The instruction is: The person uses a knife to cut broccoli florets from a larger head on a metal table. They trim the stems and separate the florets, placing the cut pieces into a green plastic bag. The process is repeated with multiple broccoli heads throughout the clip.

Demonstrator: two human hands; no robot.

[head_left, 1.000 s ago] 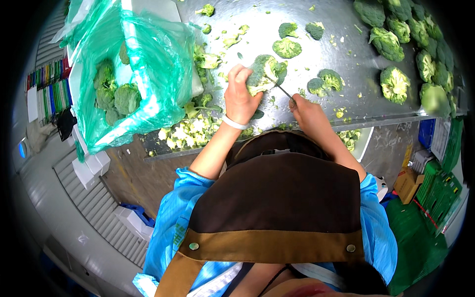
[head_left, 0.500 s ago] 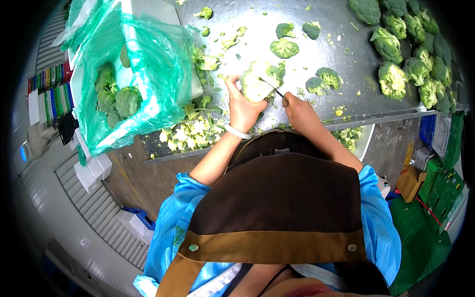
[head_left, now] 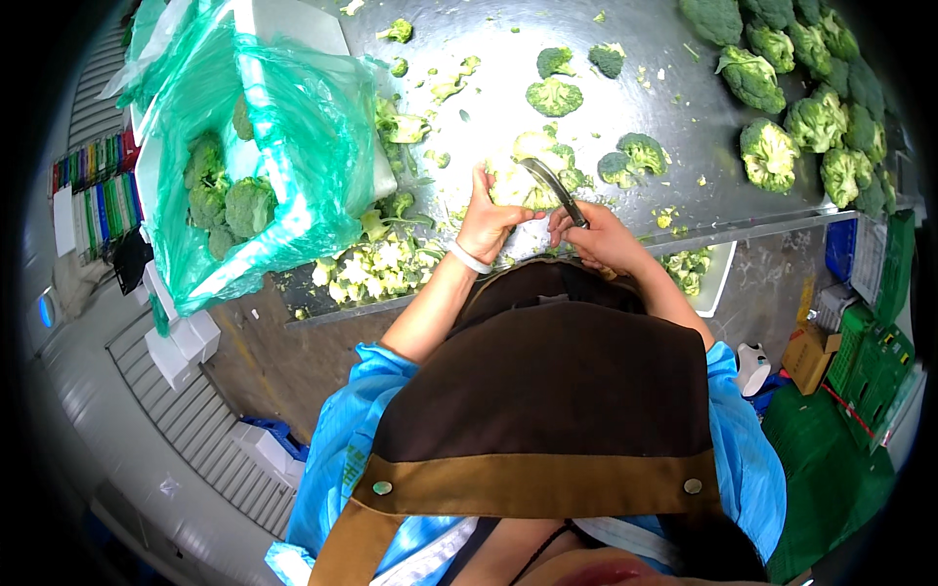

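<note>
My left hand (head_left: 487, 227), a pale bracelet at its wrist, is closed round the near side of a broccoli head (head_left: 565, 156). Glare washes out much of that head's pale cut side, and its outline is hard to follow. In my right hand (head_left: 601, 240) is a knife (head_left: 553, 184) with a curved dark blade, its tip over the broccoli. Cut broccoli florets (head_left: 554, 97) lie farther off on the metal table (head_left: 674, 127), and another pair of florets (head_left: 640, 154) rests to the right of the knife.
A box lined with a green plastic bag (head_left: 322, 146) stands at left with broccoli pieces (head_left: 251, 205) inside. Whole broccoli heads (head_left: 768, 156) are heaped at right. Pale stem trimmings (head_left: 376, 271) lie by the near edge. Green crates (head_left: 860, 361) and a cardboard box (head_left: 810, 358) sit lower right.
The knife has tilted and drawn back, showing more of its curved blade. My right hand has turned, its fingers now nearer my left hand. The view has shifted slightly.
</note>
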